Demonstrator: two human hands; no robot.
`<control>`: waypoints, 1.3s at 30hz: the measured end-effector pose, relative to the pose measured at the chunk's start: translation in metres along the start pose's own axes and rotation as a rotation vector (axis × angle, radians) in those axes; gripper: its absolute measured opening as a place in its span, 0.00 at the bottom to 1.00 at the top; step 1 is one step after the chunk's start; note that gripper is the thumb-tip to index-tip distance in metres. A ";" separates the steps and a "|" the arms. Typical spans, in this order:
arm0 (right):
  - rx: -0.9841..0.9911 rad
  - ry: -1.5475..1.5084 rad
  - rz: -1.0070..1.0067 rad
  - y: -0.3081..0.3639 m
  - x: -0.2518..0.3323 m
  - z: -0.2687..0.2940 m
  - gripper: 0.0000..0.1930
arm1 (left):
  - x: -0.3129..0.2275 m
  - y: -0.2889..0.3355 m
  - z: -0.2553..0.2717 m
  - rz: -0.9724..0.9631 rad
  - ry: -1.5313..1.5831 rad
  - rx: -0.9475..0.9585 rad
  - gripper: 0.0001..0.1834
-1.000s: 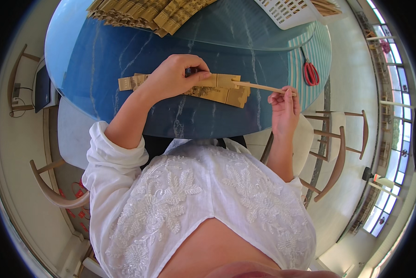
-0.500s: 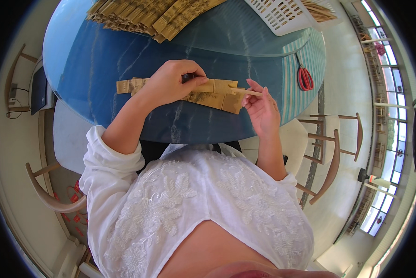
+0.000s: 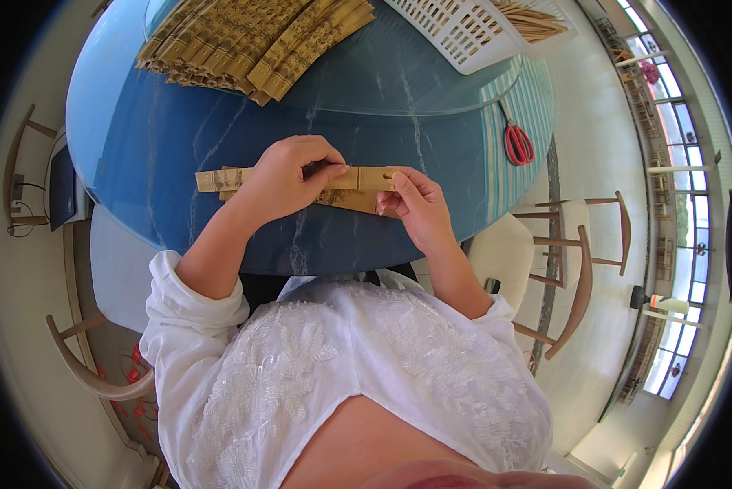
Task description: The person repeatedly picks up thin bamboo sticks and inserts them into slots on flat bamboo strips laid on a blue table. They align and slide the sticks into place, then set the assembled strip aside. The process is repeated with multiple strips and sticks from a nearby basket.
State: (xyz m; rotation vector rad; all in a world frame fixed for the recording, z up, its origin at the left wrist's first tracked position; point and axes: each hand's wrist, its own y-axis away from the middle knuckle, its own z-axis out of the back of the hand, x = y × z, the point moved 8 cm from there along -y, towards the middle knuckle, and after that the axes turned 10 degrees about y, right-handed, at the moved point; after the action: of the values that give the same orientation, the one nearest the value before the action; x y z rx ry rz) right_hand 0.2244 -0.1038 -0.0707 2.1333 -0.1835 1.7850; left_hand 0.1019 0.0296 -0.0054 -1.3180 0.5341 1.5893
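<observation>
A long, narrow gold-brown paper sleeve (image 3: 371,178) with a dark printed pattern lies across the blue marbled table in front of me. My left hand (image 3: 286,181) is closed on its middle, thumb and fingers pinching it from above. At the right end, my right hand (image 3: 419,208) pinches the sleeve's mouth between thumb and fingers. No wooden stick shows in the right fingers; whether one is inside the sleeve is hidden. Beneath lies a second gold-brown sleeve (image 3: 346,199), set at a slight slant and partly covered by the upper one and my hands.
A thick stack of similar sleeves (image 3: 211,45) sits at the far left of the table (image 3: 162,138). Far right stands a white slotted basket (image 3: 464,37) with pale wooden sticks (image 3: 537,23). Red-handled scissors (image 3: 518,145) rest on a striped cloth (image 3: 503,189). Wooden chairs (image 3: 582,285) stand to the right.
The pale wooden stick that my right hand held at the sleeve's right end is no longer visible. My right hand has moved left and closed onto that end. The view has shifted slightly.
</observation>
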 end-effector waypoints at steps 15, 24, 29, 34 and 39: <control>-0.637 1.457 0.536 -0.135 0.285 0.191 0.13 | -0.010 -0.005 0.005 -0.167 -0.149 -0.079 0.02; 0.129 1.496 -0.330 -0.284 0.213 0.195 0.17 | -0.005 -0.006 0.015 -0.177 -0.160 -0.093 0.03; 0.181 1.238 -0.570 -0.284 0.190 0.163 0.16 | -0.006 -0.004 0.019 -0.181 -0.144 -0.099 0.04; 0.098 1.172 -0.601 -0.282 0.180 0.171 0.16 | -0.008 -0.004 0.022 -0.204 -0.139 -0.103 0.04; -0.003 1.121 -0.576 -0.292 0.181 0.180 0.16 | -0.008 -0.002 0.024 -0.218 -0.143 -0.106 0.05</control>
State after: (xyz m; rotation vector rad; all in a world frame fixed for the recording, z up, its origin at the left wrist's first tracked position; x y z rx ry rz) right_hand 0.5205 0.1278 0.0258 0.7664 0.6275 2.2220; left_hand 0.0916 0.0469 0.0098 -1.2822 0.2128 1.5326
